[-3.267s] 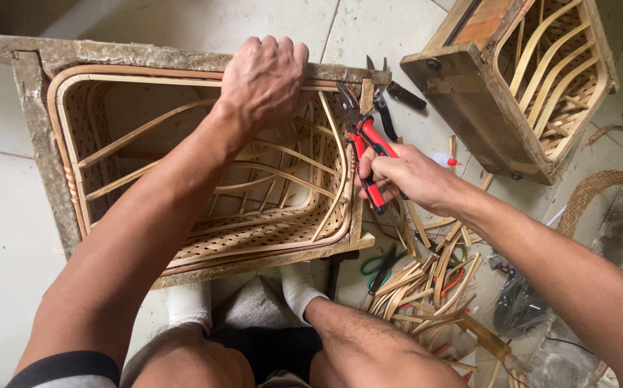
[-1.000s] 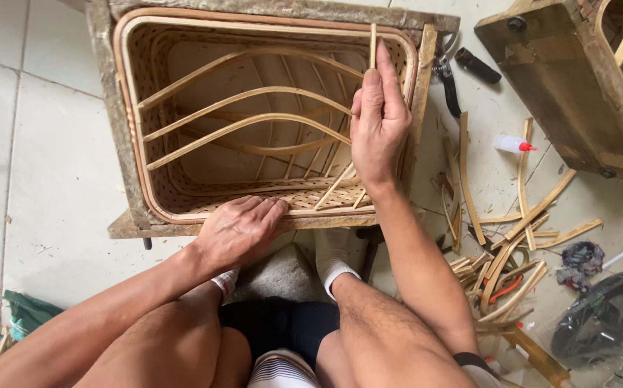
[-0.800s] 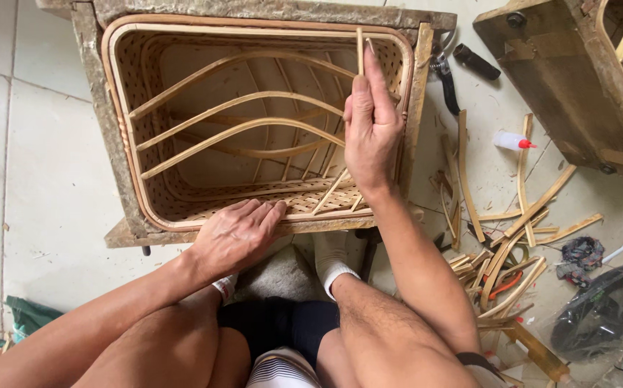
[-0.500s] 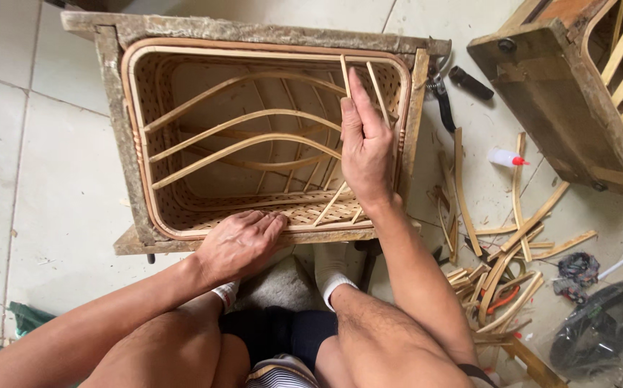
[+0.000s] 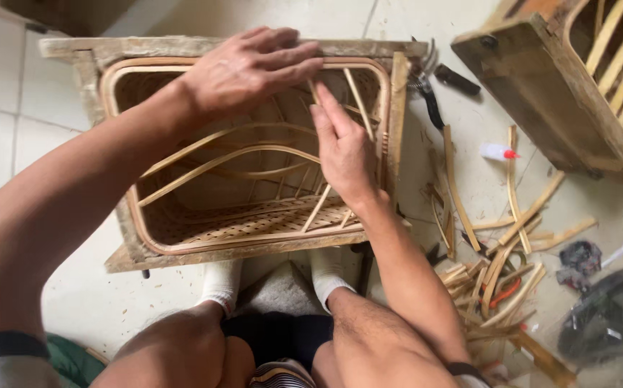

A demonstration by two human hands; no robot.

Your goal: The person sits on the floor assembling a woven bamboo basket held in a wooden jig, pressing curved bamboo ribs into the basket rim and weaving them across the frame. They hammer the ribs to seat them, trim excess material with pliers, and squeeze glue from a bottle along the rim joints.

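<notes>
The head camera looked straight down at a person seated on a pale tiled floor (image 5: 53, 136), bare knees and white socks at the bottom edge.

A wooden frame (image 5: 397, 122) lay flat on the tiles in front of the socks, filling the left and middle of the picture. A woven cane basket (image 5: 247, 223) sat inside it, with curved cane ribs arching across its opening and a woven bottom showing near the lower side.

The left hand (image 5: 243, 72) reached over the far rim of the frame. Its fingers were stretched out flat and nearly straight, pointing right, and lay on or just above the far edge; whether they pressed anything there could not be told. It gripped nothing that showed.

The right hand (image 5: 343, 147) sat inside the basket's right end, fingers extended upward and held together against thin upright cane strips (image 5: 358, 97). The fingertips touched the strips, but the hand was not closed around them.

On the floor just right of the frame lay black-handled pliers (image 5: 430, 97). Farther right lay a small white tube with a red cap (image 5: 496, 151), and below it a loose pile of cut cane pieces (image 5: 501, 266). A second wooden frame (image 5: 541, 93), holding its own cane work, stood at the top right corner.
</notes>
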